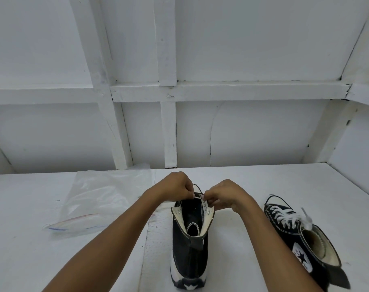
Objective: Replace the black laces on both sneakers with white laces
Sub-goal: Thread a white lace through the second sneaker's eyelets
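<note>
A clear plastic zip bag (99, 199), glossy and wrinkled, lies flat on the left of the white table (21, 239), with its coloured seal strip at the near end.

The left forearm comes up from the bottom edge and slants toward the centre. The left hand (177, 186) is knuckles-up, and its fingers are curled tight and pinch 1 end of a thin white lace (197, 198).

Under both hands, at the centre of the table, stands the middle sneaker (189, 239). It is a black canvas high-top, upright on its sole. Its long axis runs straight away from the camera, the toe toward the wall (253, 49) and the rubber heel with its star patch nearest. Its eyelet flaps are spread open and show cream lining, metal eyelets and the dark tongue.

The short stretch of lace runs taut between the hands above the toe-end eyelets.

The right hand (223, 193) mirrors the left: its wrist is bent and its fingertips pinch the lace at the right flap.

The second sneaker (301, 234) lies well to the right. It leans onto its side and is laced in white, with its toe pointing away and slightly left and its round ankle patch facing up.
</note>
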`<move>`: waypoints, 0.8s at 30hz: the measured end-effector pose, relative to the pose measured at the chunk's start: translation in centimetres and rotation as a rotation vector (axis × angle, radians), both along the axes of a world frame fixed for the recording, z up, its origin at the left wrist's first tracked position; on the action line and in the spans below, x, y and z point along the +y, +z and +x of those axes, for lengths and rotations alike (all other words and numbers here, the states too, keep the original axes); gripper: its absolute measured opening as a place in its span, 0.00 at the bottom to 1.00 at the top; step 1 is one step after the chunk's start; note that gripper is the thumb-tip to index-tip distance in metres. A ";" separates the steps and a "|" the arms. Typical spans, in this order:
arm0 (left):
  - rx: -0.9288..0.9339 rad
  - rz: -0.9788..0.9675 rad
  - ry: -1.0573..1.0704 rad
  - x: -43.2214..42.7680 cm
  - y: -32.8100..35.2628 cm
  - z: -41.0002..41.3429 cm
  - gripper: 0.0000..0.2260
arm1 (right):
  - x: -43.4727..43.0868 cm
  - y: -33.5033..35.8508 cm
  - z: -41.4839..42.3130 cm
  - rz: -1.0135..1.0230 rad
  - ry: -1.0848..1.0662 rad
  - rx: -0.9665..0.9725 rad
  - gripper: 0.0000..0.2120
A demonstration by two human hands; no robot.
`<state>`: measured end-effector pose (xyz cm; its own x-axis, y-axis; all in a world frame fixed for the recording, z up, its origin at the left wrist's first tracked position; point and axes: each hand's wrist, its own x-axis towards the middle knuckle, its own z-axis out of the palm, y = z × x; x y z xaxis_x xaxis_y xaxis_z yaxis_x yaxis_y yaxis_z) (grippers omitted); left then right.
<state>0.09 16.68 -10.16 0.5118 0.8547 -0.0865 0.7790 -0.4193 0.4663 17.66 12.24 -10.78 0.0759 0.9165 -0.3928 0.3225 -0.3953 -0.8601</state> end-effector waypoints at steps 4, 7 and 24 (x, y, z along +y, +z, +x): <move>0.007 0.038 0.016 -0.1 -0.4 0.3 0.06 | -0.1 -0.1 0.1 0.016 0.008 0.015 0.06; -0.032 0.026 0.016 0.0 -0.6 0.2 0.05 | -0.2 -0.1 0.2 0.025 0.019 0.007 0.03; -0.061 0.011 0.034 0.0 -1.7 0.5 0.08 | -0.2 -1.1 -0.4 0.051 -0.001 -0.026 0.07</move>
